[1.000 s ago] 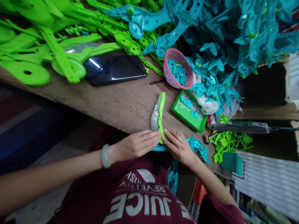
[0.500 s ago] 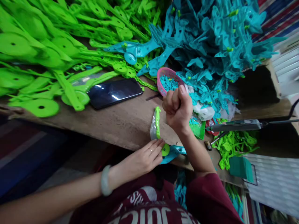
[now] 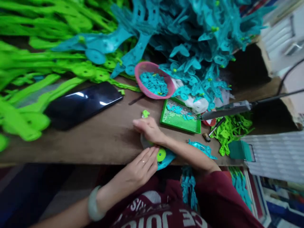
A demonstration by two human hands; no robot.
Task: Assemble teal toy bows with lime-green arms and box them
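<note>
Green part [image 3: 162, 156] | right hand [image 3: 150, 130] over it, fisted, contents unclear | left hand [image 3: 139, 169] flat at its disc end, hold unclear

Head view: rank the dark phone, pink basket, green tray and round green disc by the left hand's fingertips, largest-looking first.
1. Dark phone
2. Pink basket and green tray: too alike in size to rank
3. Round green disc, clearly smallest

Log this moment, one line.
left hand: flat beside round lime-green plastic disc | right hand: curled over clear-and-lime plastic piece
</note>
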